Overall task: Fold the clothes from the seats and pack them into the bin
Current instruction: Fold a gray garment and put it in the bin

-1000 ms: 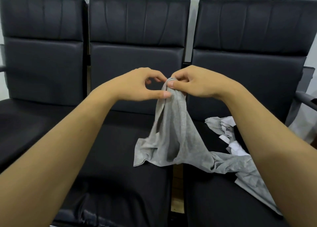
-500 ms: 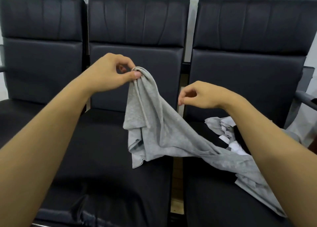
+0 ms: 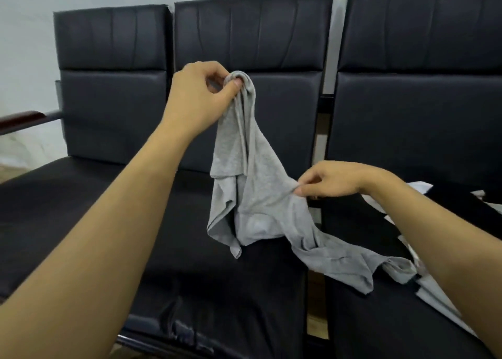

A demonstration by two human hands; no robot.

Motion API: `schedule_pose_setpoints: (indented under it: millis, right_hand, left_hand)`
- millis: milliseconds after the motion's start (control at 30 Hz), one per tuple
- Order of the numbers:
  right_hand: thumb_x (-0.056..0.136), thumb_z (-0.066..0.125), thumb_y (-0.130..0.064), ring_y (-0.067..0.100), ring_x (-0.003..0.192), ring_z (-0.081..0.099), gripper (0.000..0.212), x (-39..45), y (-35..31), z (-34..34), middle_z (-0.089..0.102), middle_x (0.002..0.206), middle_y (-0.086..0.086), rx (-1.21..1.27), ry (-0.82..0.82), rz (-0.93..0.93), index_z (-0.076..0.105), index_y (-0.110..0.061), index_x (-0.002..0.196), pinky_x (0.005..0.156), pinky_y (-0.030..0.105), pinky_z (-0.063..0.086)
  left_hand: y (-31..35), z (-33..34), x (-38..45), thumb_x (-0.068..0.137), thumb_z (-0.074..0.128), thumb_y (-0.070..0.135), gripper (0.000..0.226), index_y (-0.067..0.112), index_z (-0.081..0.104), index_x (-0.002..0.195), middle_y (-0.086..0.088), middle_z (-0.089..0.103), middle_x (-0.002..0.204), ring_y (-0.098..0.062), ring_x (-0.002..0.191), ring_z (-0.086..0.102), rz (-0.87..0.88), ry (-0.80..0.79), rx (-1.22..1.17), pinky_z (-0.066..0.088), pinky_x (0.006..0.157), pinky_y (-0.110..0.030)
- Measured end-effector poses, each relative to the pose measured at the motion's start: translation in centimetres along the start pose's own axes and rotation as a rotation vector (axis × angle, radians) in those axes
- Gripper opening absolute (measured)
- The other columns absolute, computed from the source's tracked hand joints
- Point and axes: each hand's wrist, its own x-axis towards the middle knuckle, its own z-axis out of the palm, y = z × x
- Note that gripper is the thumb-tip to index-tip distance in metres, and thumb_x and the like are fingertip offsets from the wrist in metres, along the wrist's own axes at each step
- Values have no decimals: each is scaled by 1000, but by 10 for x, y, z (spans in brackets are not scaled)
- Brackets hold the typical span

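Grey shirt hangs from the left hand, fingers pinching its top; below and rightward, the right hand pinches a fold above the seat.

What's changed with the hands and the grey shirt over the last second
The left hand carried its pinched corner of the grey shirt up and leftward. The right hand let go, dropped lower, and now pinches the fabric further down. The shirt's tail still trails onto the right seat, beside the other clothes.
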Motion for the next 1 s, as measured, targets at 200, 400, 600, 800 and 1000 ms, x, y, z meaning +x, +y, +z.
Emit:
schedule_pose_setpoints:
  millis: [200,400,600,800,1000]
  right_hand:
    - [107,54,-40,22,82,49,34,6,-16,-22,60,84,1,392,259,-120,73,-16,92,79,42,41]
    - [102,57,-37,18,73,45,32,14,-27,-27,57,76,1,613,433,-76,81,-17,95,73,37,40]
    - [105,59,-30,9,58,39,51,10,-23,-38,48,59,-7,883,509,-1,71,-24,56,63,28,35]
    - [104,62,-31,9,65,45,32,1,-15,-43,55,65,-6,874,465,54,74,-22,76,51,20,35]
    - [103,63,-29,7,65,55,40,-5,-11,-42,61,65,-3,842,391,77,79,-23,67,52,20,31]
  left_hand:
    - [-17,14,-7,87,65,36,27,37,61,115,1,62,122,-18,113,57,-11,-319,134,48,103,-38]
    - [22,26,-23,80,87,48,62,57,50,130,8,34,141,-12,128,43,107,-946,19,46,103,-29]
    - [17,35,-30,83,86,29,56,63,60,119,10,25,132,-13,125,37,185,-938,53,46,102,-27]
    - [-6,67,-41,92,77,39,24,51,71,112,11,38,116,-9,109,40,245,-719,110,48,96,-34]
    - [-26,93,-55,96,63,55,37,46,66,132,19,55,130,-12,117,53,205,-783,28,47,104,-35]
